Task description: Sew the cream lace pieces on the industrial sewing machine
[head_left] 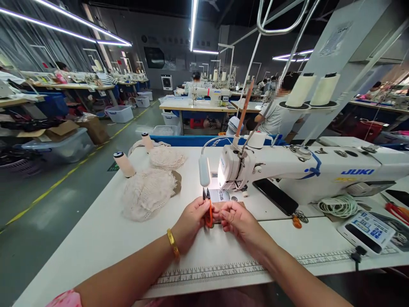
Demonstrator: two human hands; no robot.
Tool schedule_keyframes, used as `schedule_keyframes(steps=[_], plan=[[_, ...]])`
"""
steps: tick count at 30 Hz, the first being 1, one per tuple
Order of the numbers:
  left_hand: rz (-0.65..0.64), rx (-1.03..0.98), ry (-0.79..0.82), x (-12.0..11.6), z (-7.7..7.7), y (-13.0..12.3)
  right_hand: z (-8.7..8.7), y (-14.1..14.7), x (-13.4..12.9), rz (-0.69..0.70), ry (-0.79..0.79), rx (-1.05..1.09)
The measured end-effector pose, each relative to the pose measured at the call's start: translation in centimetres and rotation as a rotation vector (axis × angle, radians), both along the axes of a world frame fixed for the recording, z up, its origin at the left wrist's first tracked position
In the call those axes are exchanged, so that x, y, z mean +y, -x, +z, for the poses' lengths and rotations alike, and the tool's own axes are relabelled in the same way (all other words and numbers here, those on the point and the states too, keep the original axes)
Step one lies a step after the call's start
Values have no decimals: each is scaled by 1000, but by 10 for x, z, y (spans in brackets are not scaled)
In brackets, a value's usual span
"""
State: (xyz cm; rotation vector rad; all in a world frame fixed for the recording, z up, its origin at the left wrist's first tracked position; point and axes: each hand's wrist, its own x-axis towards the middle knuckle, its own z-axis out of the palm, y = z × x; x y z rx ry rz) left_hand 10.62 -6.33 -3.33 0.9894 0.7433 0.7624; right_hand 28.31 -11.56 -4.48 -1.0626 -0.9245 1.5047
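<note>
My left hand [195, 217] is closed around orange thread snips [209, 215], whose dark blades point up and away from me. Close beside it, my right hand [236, 219] has its thumb and fingertips pinched together; whatever is between them is too small to make out. Both hands are just in front of the needle area of a white sewing machine [268, 164]. A brown flat piece [236, 205] lies partly hidden behind the fingers. To the left rest two piles of cream lace fabric, the nearer lace pile [147, 194] and the farther lace pile [168, 157].
Thread cones [124, 164] stand at the table's left edge. A black phone [275, 197] lies under the machine arm, near coiled pale cord [338, 206] and a white device [366, 230]. A printed ruler [223, 273] runs along the front edge. A person [276, 111] sits beyond.
</note>
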Motion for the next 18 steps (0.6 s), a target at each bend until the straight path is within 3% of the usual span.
schedule_keyframes(steps=[6, 18], plan=[[-17, 133, -63, 3, 2, 8, -1, 1, 11, 79, 152, 128], [-64, 137, 2, 6, -1, 5, -2, 3, 14, 129, 151, 170]])
